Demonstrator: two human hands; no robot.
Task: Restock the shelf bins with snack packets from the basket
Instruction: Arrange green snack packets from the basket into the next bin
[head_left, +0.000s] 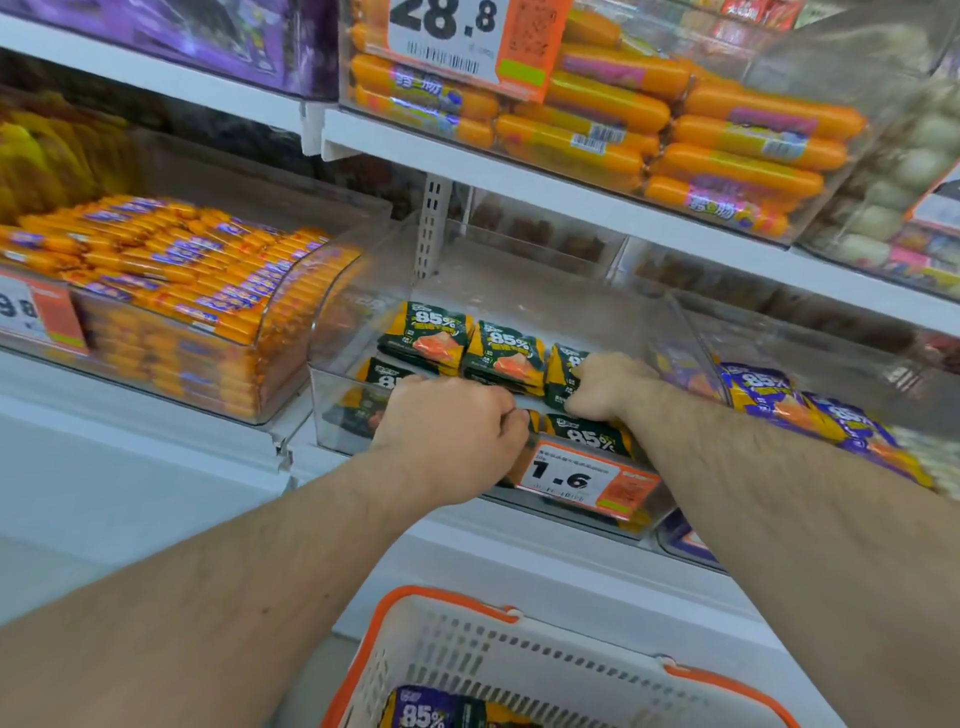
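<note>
A clear plastic shelf bin (332, 405) is seen at the middle of a white shop shelf, with both bare forearms reached into it from the near side. The bin is partly filled with flat dark green and orange snack packets (506, 348), each printed with "85%" in large white figures; other print is too small to be read. The packets are laid in rows, their long edges running left to right.

The left hand (449, 421) is curled at the bin's near front edge, knuckles up; its fingers are hidden, so what is gripped, if anything, cannot be told. The right hand (605, 384) is set a little farther in and to the right, with its fingers curled down onto a green packet (563, 366) in the far row, which appears to be pinched or pressed into place. That packet lies directly under this hand, so the right hand is judged the nearer one for seating it.

An orange and white price tag (587, 480) reading "1.6" is clipped to the bin front. Below, at the near edge, a white slotted plastic basket with an orange rim (467, 654) is seen, holding a purple packet (421, 712) marked "85%". Purple packets of the same kind (769, 389) are stacked in the bin to the right.
</note>
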